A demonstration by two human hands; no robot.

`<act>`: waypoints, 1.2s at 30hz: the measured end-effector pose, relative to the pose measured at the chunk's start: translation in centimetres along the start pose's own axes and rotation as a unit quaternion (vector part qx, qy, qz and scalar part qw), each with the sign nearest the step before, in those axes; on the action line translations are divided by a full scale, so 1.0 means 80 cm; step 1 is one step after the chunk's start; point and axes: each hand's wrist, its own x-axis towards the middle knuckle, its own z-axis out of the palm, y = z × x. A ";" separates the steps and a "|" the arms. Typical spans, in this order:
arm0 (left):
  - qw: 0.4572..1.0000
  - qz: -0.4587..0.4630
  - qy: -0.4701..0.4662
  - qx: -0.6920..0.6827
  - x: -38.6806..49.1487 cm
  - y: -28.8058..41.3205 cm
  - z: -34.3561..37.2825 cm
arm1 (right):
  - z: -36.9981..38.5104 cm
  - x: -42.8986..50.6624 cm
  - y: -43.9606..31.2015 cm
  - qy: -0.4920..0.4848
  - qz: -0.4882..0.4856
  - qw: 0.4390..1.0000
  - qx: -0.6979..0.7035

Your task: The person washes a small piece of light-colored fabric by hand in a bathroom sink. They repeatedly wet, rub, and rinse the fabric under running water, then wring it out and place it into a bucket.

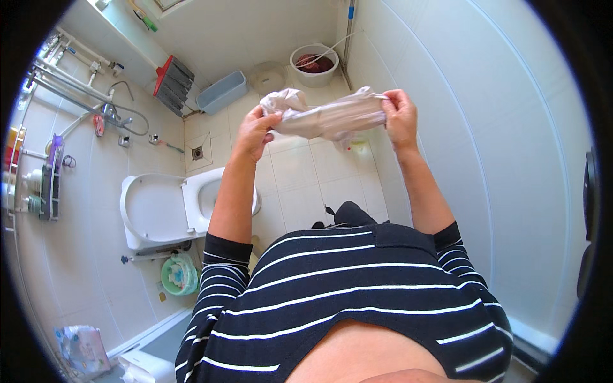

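Observation:
A pale beige-pink cloth (328, 117), slightly blurred, is stretched between my two hands above the tiled floor. My left hand (254, 131) pinches its left end, where the fabric bunches up in a crumpled lump. At the other end, my right hand (401, 117) grips the cloth with the thumb on top. A loose fold hangs below its middle. Which kind of garment or cloth it is, I cannot tell. Both arms reach forward, away from my striped top.
To the left stands a white toilet (203, 198) with its lid raised, beside a green waste bin (179, 275). Along the far wall are a red-and-grey broom (173, 86), a blue-grey tub (222, 92), a round basin (267, 79) and a white bucket (315, 79) holding dark red fabric. A floor drain (197, 153) lies left.

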 end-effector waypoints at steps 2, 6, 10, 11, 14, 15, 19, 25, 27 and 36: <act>0.999 -0.002 0.006 -0.033 0.059 -0.002 -0.032 | 0.018 0.048 0.018 0.048 0.011 0.997 0.061; 0.995 0.028 0.085 -0.052 0.167 0.022 -0.035 | 0.071 0.152 0.048 -0.002 0.084 0.992 0.096; 0.989 0.024 0.105 -0.103 0.220 0.068 -0.010 | 0.105 0.220 0.094 -0.104 0.090 0.990 -0.004; 0.989 0.015 0.090 -0.119 0.242 0.083 -0.011 | 0.114 0.244 0.108 -0.092 0.083 0.992 -0.015; 0.998 0.016 0.050 -0.030 0.305 0.140 -0.010 | 0.141 0.334 0.138 -0.059 0.066 0.995 -0.042; 0.999 0.005 0.039 -0.006 0.314 0.152 -0.004 | 0.145 0.354 0.147 -0.058 0.077 0.994 -0.051; 0.990 0.021 0.021 -0.139 0.393 0.177 0.005 | 0.192 0.420 0.146 0.026 -0.116 0.970 -0.210; 0.962 0.011 -0.058 -0.268 0.477 0.195 0.000 | 0.291 0.383 0.029 -0.188 -0.084 0.978 -0.029; 0.958 0.005 -0.100 -0.269 0.496 0.213 0.002 | 0.342 0.393 0.039 -0.214 -0.107 0.971 0.017; 0.984 0.034 -0.171 -0.048 0.639 0.268 -0.115 | 0.447 0.522 0.049 -0.066 -0.056 0.993 0.075</act>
